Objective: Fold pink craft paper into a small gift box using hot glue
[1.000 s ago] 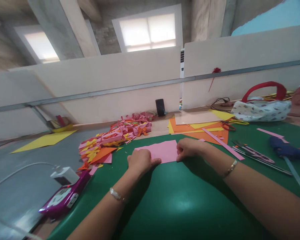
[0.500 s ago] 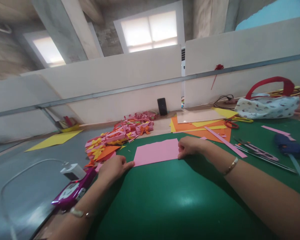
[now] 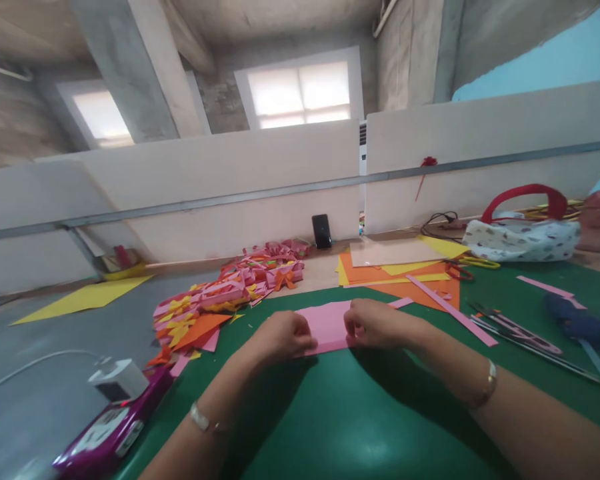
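Observation:
A pink sheet of paper [image 3: 329, 325] lies on the green mat [image 3: 360, 407] in front of me. My left hand [image 3: 286, 333] curls over its left part, thumb and fingertips pinched together near the front edge. Over the right part, my right hand [image 3: 377, 323] is closed the same way, its fingertips down on the paper. Both hands cover the sheet's ends. Just behind my right hand, a narrow pink strip [image 3: 401, 303] shows.
A heap of pink, orange and yellow paper pieces [image 3: 230, 283] sits back left. Orange sheets [image 3: 415, 297], scissors [image 3: 467, 269], a craft knife [image 3: 525, 333] and a blue glue gun [image 3: 580, 320] lie right. A purple power strip [image 3: 105, 433] with a white charger [image 3: 119, 381] is front left.
Both hands have moved inward from the sheet's side edges, and their fingers now curl over the paper. The view has tilted up slightly.

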`<action>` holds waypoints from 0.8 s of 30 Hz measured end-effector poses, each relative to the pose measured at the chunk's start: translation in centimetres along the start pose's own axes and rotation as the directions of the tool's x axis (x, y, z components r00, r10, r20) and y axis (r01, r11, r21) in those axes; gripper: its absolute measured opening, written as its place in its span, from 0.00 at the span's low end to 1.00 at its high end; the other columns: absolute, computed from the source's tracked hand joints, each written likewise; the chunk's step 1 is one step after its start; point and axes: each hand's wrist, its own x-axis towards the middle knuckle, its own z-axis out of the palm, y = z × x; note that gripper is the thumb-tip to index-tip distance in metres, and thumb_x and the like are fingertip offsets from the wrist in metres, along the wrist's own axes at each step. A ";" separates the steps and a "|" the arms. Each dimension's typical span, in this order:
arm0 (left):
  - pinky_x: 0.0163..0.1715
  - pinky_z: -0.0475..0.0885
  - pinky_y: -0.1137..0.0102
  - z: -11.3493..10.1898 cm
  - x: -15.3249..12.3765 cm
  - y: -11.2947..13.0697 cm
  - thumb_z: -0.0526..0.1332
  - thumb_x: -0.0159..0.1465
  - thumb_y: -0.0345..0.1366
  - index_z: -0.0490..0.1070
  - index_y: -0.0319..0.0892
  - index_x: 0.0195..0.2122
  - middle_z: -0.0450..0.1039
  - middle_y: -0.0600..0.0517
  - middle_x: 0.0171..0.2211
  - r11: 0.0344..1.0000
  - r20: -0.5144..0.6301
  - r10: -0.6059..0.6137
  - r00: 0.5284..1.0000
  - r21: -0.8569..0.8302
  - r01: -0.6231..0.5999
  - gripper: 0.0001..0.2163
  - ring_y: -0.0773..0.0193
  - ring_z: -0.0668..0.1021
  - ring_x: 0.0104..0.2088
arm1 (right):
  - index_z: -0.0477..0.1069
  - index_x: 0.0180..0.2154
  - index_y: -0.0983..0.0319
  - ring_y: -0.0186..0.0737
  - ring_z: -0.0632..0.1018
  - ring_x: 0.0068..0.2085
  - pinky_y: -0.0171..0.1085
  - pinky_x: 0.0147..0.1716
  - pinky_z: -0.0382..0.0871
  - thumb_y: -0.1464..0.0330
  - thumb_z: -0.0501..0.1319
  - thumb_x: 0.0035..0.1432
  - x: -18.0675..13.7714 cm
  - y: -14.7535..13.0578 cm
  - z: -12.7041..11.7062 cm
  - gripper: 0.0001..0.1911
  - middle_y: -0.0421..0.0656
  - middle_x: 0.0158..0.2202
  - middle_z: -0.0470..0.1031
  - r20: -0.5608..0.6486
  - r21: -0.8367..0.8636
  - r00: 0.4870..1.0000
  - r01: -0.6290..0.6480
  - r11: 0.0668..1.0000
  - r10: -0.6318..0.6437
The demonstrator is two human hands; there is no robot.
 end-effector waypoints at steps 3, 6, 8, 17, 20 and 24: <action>0.22 0.61 0.77 0.7 -0.3 -0.9 0.61 0.46 0.33 0.73 0.43 0.28 0.73 0.56 0.25 0.993 0.065 0.112 0.992 -0.044 -0.110 0.07 0.68 0.72 0.26 | 0.73 0.31 0.62 0.40 0.73 0.34 0.33 0.25 0.57 0.72 0.56 0.48 -0.3 -0.7 0.3 0.09 0.46 0.33 0.74 -0.027 -0.072 0.996 0.081 0.994 -0.083; 0.26 0.61 0.75 1.4 -0.4 -1.9 0.55 0.48 0.26 0.73 0.44 0.27 0.72 0.54 0.27 0.974 -0.045 0.225 0.973 0.024 -0.224 0.10 0.67 0.71 0.28 | 0.73 0.31 0.61 0.38 0.72 0.31 0.32 0.23 0.55 0.74 0.56 0.46 -0.9 -1.4 0.1 0.10 0.44 0.32 0.73 0.040 -0.064 0.990 0.135 0.989 -0.132; 0.27 0.61 0.74 1.7 -0.5 -2.3 0.53 0.48 0.25 0.74 0.46 0.29 0.72 0.53 0.30 0.961 -0.082 0.275 0.958 0.026 -0.274 0.13 0.66 0.71 0.29 | 0.73 0.31 0.60 0.37 0.71 0.30 0.32 0.23 0.55 0.69 0.58 0.46 -1.4 -1.7 -0.4 0.08 0.42 0.33 0.73 0.113 0.028 0.977 0.181 0.983 -0.183; 0.23 0.60 0.74 1.4 -0.7 -1.9 0.58 0.51 0.38 0.71 0.43 0.26 0.71 0.55 0.26 0.977 0.093 0.123 0.988 -0.187 -0.104 0.06 0.66 0.71 0.28 | 0.69 0.31 0.62 0.35 0.67 0.31 0.30 0.23 0.57 0.61 0.64 0.39 -1.3 -1.1 -0.9 0.16 0.40 0.34 0.66 0.197 0.142 0.966 0.140 0.980 -0.167; 0.22 0.58 0.73 1.8 -0.1 -2.2 0.64 0.44 0.40 0.70 0.43 0.26 0.71 0.53 0.28 0.988 0.039 0.049 0.998 -0.146 -0.043 0.09 0.63 0.72 0.29 | 0.68 0.30 0.63 0.35 0.67 0.31 0.30 0.23 0.57 0.62 0.63 0.42 -1.2 -0.9 -0.9 0.13 0.41 0.34 0.66 0.169 0.137 0.975 0.122 0.983 -0.145; 0.24 0.59 0.71 1.7 0.2 -2.9 0.64 0.43 0.42 0.70 0.43 0.29 0.71 0.50 0.33 0.995 -0.055 -0.038 0.998 -0.096 0.033 0.12 0.59 0.72 0.32 | 0.69 0.27 0.64 0.36 0.68 0.32 0.32 0.27 0.59 0.68 0.57 0.49 -1.5 -1.1 -1.1 0.05 0.44 0.35 0.67 0.155 0.096 0.967 0.188 0.978 -0.201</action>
